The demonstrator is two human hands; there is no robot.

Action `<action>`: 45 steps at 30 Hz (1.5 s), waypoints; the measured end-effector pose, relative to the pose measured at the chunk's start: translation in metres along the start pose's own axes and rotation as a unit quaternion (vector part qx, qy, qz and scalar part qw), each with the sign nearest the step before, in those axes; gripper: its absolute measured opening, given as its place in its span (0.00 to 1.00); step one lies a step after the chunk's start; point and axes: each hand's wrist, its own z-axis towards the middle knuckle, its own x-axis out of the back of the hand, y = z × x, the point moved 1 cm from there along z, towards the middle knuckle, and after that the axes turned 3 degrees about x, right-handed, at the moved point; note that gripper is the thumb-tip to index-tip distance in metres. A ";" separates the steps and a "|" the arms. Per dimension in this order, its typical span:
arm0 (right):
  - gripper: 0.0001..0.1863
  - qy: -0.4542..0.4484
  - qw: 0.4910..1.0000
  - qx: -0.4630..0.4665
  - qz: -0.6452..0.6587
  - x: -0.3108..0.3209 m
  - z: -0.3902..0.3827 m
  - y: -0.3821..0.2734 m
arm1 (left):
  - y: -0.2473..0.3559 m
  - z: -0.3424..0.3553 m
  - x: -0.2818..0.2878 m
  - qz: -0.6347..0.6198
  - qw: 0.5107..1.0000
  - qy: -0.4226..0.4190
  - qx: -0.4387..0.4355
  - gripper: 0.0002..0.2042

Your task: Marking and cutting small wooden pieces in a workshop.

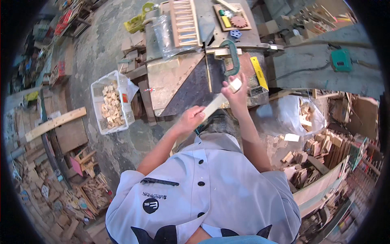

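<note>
A pale wooden strip [213,107] slants up in front of my body, held between both hands. My left hand [191,119] is closed round its lower end. My right hand [237,96] grips near its upper end, and a pale square block end [235,84] shows between thumb and fingers. I cannot tell whether that end belongs to the same strip. Just beyond my right hand, a green C-clamp [234,57] sits over a wooden piece [221,52] on the workbench [191,89]. A yellow square [259,73] lies to its right.
At left stands a white crate [96,103] of small wood blocks. A wooden rack [186,24] and a gear tray [243,22] lie at the bench's far side. A plastic bag [280,116] of offcuts and stacked wood [325,148] are at right; a plank [57,123] lies far left.
</note>
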 end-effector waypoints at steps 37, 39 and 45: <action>0.23 0.032 0.971 -0.129 -0.200 -0.087 0.104 0.073 | -0.060 0.061 0.054 0.366 0.879 0.302 -0.044 0.21; 0.22 0.045 0.973 -0.125 -0.188 -0.085 0.109 0.072 | -0.056 0.066 0.053 0.360 0.883 0.298 -0.053 0.22; 0.21 0.033 0.972 -0.125 -0.196 -0.082 0.117 0.069 | -0.065 0.078 0.052 0.351 0.886 0.292 -0.078 0.25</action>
